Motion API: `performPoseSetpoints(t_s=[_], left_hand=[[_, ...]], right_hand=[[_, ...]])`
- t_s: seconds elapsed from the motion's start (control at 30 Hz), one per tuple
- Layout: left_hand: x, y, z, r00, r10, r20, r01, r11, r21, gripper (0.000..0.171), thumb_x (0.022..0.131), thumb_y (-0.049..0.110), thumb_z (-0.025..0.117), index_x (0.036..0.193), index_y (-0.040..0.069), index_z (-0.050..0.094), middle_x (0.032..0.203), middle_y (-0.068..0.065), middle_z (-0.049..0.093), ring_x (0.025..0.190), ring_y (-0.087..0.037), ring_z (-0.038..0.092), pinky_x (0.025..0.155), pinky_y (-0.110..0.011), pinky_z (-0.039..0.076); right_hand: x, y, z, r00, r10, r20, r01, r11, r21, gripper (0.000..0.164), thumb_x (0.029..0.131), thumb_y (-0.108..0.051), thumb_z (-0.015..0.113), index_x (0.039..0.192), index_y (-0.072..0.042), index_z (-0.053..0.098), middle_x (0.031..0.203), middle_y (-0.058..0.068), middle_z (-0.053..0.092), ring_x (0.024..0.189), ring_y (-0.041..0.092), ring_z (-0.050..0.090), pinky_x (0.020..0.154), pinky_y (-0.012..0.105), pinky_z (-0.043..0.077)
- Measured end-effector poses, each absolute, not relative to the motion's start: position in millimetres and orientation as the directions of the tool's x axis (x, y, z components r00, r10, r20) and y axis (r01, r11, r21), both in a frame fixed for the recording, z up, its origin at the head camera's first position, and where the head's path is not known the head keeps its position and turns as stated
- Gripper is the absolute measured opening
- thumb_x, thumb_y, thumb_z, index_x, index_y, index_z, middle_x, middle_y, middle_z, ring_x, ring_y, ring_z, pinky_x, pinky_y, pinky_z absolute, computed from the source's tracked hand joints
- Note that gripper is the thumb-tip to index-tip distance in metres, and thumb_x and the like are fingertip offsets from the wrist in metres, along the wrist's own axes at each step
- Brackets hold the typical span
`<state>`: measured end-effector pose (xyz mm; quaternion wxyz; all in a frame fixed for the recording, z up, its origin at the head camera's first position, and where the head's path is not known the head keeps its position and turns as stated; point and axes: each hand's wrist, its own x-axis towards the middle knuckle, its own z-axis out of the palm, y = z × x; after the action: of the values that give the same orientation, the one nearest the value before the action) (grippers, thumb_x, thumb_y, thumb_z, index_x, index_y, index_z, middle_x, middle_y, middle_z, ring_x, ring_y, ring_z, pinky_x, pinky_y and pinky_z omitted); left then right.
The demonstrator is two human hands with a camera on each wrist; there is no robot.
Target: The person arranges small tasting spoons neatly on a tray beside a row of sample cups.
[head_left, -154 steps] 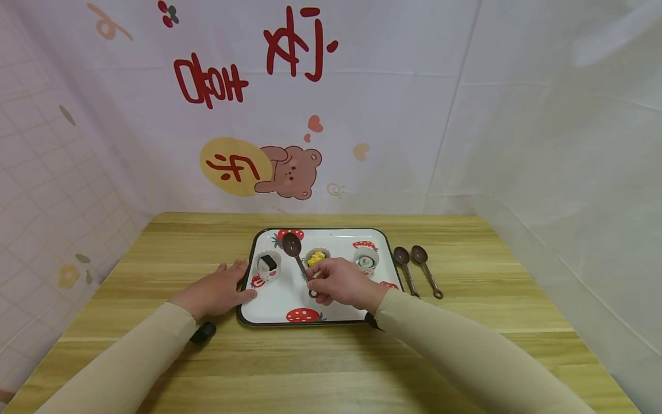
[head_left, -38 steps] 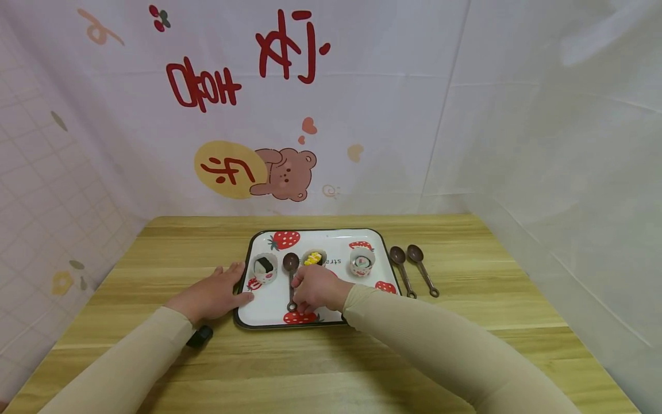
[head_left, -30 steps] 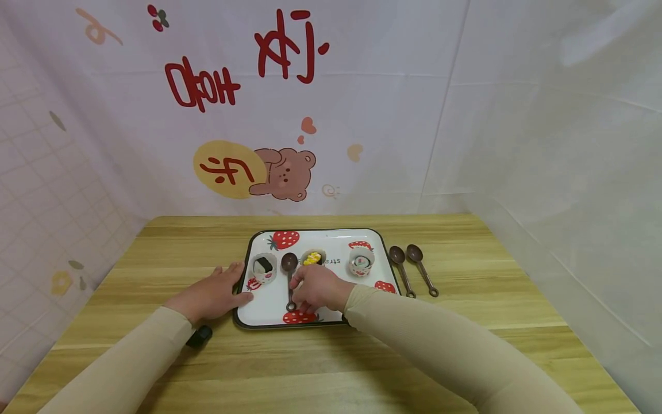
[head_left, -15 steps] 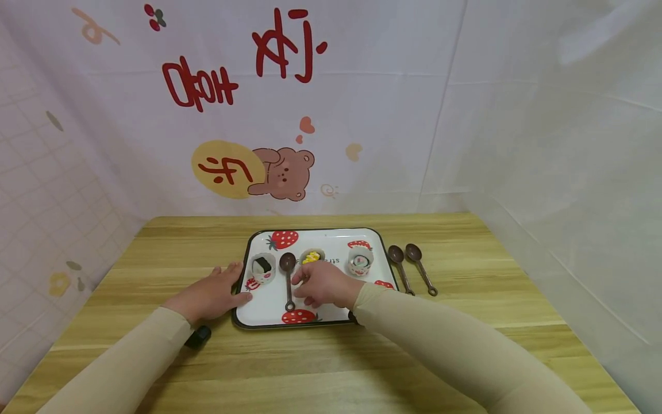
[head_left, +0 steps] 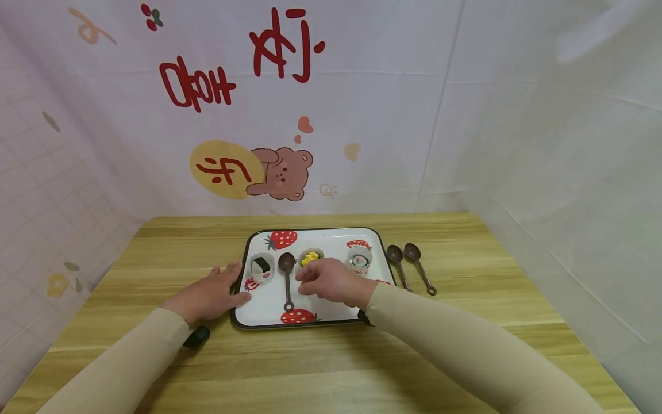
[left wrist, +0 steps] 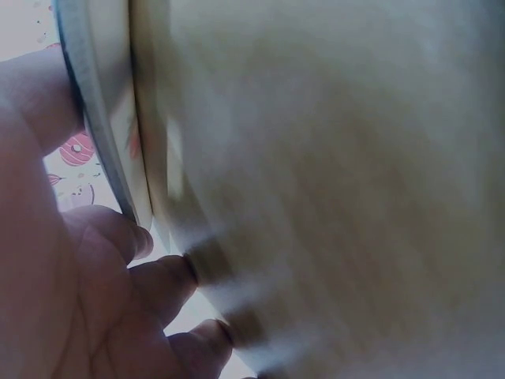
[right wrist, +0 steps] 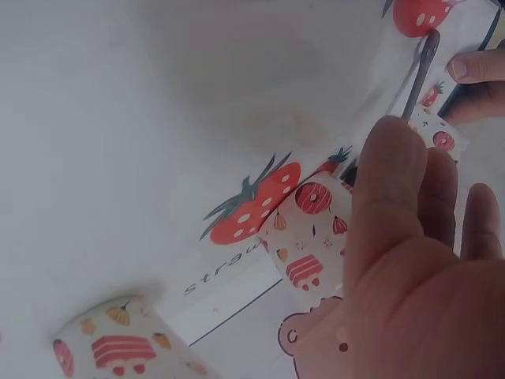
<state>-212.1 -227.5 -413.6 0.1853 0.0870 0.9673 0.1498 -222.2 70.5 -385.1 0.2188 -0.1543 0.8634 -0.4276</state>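
The left hand rests, fingers relaxed, across the left side of the tray, apparently steadying it; beside the leftmost cup, the brown spoon lies unheld, just left of the right hand, its fingers loose and empty.

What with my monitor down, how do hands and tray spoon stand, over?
Left hand on left rim of strawberry-print tray. Right hand empty. Brown spoon on tray, untouched. Middle paper cup close by right hand, possible snag.
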Motion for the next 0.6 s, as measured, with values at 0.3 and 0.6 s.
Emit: performPoseSetpoints(t_s=[0.3,0.6], left_hand=[[-212.8,-228.0,-415.7,-0.916,0.23,-0.328,0.122,0.94,0.319,0.103,0.097,0.065,0.062,0.165,-0.003,0.024,0.171,-0.03,0.022,0.155,-0.062,0.013,0.121,-0.075,0.024],[-214.1,-229.6,-417.9,-0.914,0.238,-0.329,0.13,0.939,0.319,0.104,0.098,0.067,0.06,0.166,-0.003,0.022,0.171,-0.03,0.022,0.154,-0.063,0.013,0.121,-0.074,0.025]], right_hand=[[-216.1,88.5,-380.1,-0.875,-0.459,-0.153,-0.188,0.614,-0.767,0.024,0.097,-0.026,0.076,0.117,-0.013,0.079,0.111,-0.005,0.076,0.099,0.012,0.065,0.081,0.03,0.054],[-208.7,109.8,-375.9,-0.889,-0.458,0.01,-0.364,0.692,-0.623,0.028,0.099,-0.031,0.073,0.121,-0.014,0.076,0.125,0.003,0.076,0.121,0.026,0.069,0.1,0.045,0.056]])
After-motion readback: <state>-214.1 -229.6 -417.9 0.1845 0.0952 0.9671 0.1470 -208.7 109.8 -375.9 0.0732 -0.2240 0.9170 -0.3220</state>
